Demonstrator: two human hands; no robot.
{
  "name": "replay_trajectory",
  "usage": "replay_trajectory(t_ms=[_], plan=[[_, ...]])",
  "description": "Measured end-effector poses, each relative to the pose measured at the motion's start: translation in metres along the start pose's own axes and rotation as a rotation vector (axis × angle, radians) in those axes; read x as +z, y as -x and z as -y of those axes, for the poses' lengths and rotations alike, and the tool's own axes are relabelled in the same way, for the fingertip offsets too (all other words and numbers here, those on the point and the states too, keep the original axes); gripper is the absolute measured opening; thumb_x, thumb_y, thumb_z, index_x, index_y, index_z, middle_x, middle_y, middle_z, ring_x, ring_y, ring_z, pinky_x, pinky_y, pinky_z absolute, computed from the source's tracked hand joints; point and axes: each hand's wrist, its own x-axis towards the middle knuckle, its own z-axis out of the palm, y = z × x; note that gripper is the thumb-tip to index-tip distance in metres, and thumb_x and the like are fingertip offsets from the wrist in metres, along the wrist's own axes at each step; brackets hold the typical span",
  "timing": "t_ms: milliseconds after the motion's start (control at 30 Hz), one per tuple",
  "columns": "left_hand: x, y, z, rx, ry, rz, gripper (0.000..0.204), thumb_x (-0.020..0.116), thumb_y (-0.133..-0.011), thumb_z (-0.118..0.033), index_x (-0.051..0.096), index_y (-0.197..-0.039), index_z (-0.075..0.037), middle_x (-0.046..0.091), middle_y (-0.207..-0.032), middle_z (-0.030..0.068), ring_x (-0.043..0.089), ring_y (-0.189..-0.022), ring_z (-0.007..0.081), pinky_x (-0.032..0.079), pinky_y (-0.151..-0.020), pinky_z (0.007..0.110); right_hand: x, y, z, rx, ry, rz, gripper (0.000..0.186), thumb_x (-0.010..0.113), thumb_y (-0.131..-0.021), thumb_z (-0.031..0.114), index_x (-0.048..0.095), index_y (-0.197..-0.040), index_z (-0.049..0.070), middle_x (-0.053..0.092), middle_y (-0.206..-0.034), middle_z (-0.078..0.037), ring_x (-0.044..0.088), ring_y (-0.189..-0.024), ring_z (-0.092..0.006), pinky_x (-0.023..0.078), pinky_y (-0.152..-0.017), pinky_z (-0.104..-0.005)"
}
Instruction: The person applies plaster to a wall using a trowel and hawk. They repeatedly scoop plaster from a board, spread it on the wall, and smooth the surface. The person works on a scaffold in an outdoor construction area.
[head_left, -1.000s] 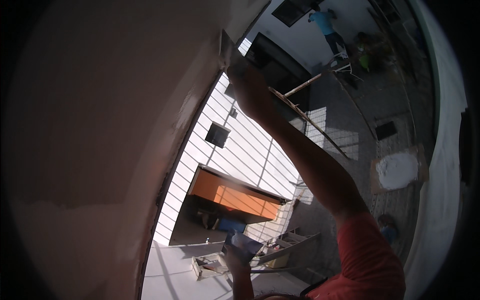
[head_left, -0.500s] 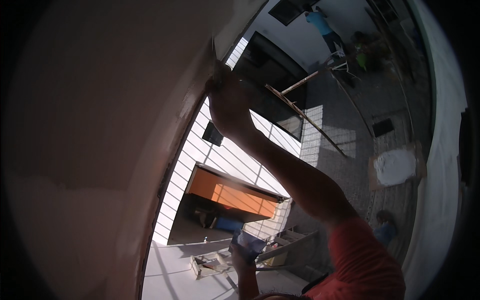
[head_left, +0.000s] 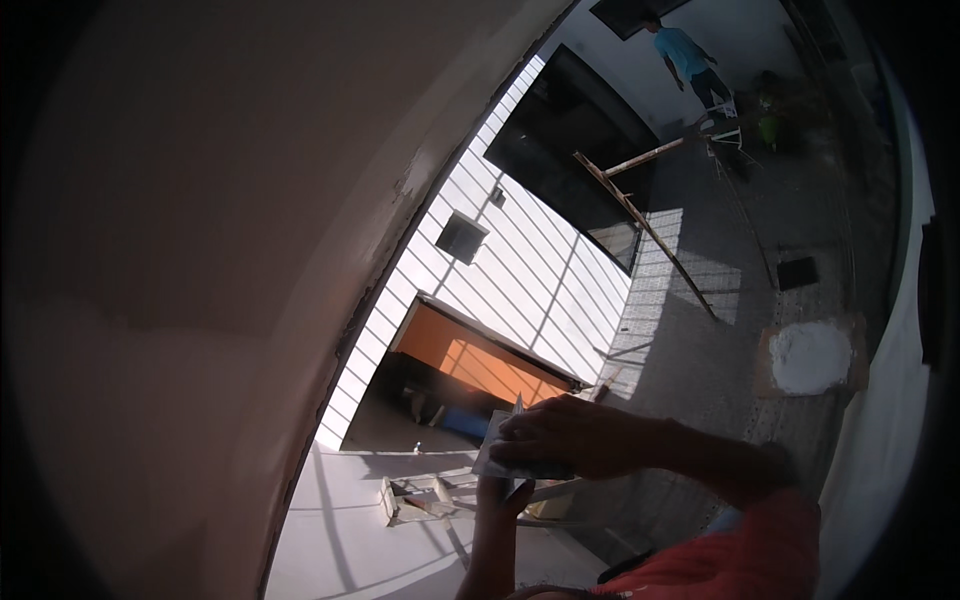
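Note:
My left hand (head_left: 500,500), low in the middle, grips a flat grey plate (head_left: 487,458) from below, its fingers wrapped under it. Over that plate lies my right hand (head_left: 570,437), closed round a putty knife; only the tip of a thin blade (head_left: 519,403) shows above the knuckles, and the handle is hidden. Whether the blade touches the plate cannot be made out. To the left rises a large plastered wall (head_left: 190,240), with a paler smoothed band and a rough patch (head_left: 408,182) along its edge. Both hands are away from it.
Below stands a stepladder (head_left: 405,500) next to my left arm. A rusty metal frame (head_left: 650,230) leans across the floor. White compound (head_left: 810,358) sits on a brown board at right. In the far upper right a person in a blue shirt (head_left: 682,55) stands by a wall.
My right hand has come away from the wall's edge, down to the plate over my left hand. The view has shifted slightly. The far person has lowered their arms and turned.

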Motion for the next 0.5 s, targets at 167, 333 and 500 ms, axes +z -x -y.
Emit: replay_trajectory(t_ms=[167,333,500], plan=[[0.006,-0.009,-0.027,-0.186,0.584,0.003,0.030,0.052,-0.100,-0.019,0.059,-0.126,-0.005,0.070,-0.102,0.0091,0.065,-0.079,0.0168,0.051,-0.065,0.028,0.007,0.042,-0.007,0.020,0.173,-0.047,0.055,0.066,-0.090,0.009,0.052,-0.142,0.017,0.059,-0.128,-0.010,0.060,-0.118,-0.0291,0.054,-0.095,-0.0402],[-0.022,-0.011,0.004,-0.306,0.473,-0.187,0.027,0.044,-0.108,-0.024,0.063,-0.120,-0.008,0.072,-0.093,0.0050,0.051,-0.050,0.0030,0.042,-0.039,0.019,-0.019,0.068,-0.039,0.317,0.246,-0.096,0.048,0.060,-0.095,0.007,0.052,-0.141,0.018,0.059,-0.130,-0.014,0.059,-0.117,-0.0281,0.053,-0.093,-0.0398],[-0.007,0.000,0.060,-0.025,-0.044,-0.268,0.028,0.045,-0.109,-0.030,0.063,-0.119,-0.011,0.071,-0.095,0.0030,0.061,-0.060,0.0053,0.049,-0.046,0.022,-0.074,-0.013,-0.095,0.646,-0.237,-0.978,0.035,0.049,-0.103,0.016,0.055,-0.136,0.005,0.066,-0.118,-0.023,0.064,-0.108,-0.0381,0.051,-0.092,-0.0450]])
